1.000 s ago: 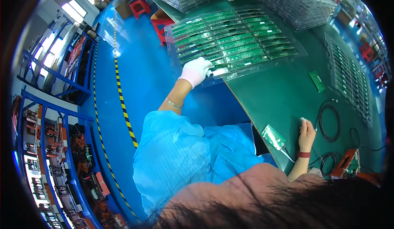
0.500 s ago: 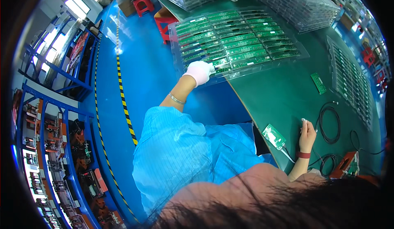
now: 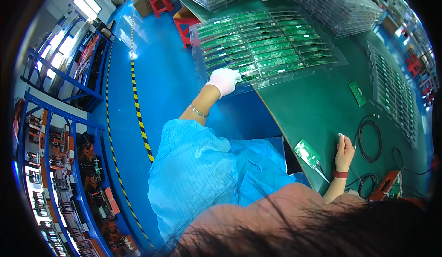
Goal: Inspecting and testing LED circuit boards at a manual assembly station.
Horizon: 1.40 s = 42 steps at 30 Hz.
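The left hand (image 3: 223,81), gloved, bends over the near-left corner of the clear tray (image 3: 282,78)—seemingly handling one of the green boards (image 3: 276,55) in it, grip hidden. The right hand (image 3: 345,153), right of the tray, half-curls, hold unclear. Next calls for gentle fingers.

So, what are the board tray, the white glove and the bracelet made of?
Tray: probably clear plastic, glossy; the green tabletop shows through its rim. Glove: looks like thin fabric, matt, since it shows no gloss, though the weave is too small to tell. Bracelet: seemingly polished metal, since it gleams silver.
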Each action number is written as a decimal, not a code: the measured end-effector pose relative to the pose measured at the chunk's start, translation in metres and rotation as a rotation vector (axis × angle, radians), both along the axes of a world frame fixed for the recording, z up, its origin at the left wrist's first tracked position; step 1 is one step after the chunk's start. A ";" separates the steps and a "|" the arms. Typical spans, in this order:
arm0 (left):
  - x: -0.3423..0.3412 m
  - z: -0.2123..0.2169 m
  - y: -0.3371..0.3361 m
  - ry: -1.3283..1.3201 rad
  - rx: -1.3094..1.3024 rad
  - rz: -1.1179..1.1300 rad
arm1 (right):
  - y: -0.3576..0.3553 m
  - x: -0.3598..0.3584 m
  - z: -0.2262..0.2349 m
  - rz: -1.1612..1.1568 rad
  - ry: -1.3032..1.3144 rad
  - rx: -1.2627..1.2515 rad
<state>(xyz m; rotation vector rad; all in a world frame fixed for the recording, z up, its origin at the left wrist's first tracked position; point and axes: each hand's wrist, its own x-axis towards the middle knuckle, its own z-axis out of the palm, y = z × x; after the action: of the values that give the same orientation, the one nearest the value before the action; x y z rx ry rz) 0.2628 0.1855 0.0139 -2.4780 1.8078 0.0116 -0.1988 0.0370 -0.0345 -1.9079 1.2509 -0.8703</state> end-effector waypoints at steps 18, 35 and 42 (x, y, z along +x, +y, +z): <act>0.010 0.011 0.008 0.047 -0.070 0.072 | -0.004 -0.004 -0.011 -0.024 -0.001 0.040; 0.021 0.010 -0.017 0.034 -0.008 0.192 | 0.000 -0.005 -0.006 -0.012 -0.027 0.038; 0.027 0.016 -0.017 0.116 -0.037 0.212 | -0.002 0.000 -0.002 0.008 -0.014 0.029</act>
<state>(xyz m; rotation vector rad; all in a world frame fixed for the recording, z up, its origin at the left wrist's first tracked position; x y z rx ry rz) 0.2902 0.1685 0.0301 -2.7362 1.5872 0.1378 -0.1989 0.0353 -0.0361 -1.8796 1.2403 -0.8556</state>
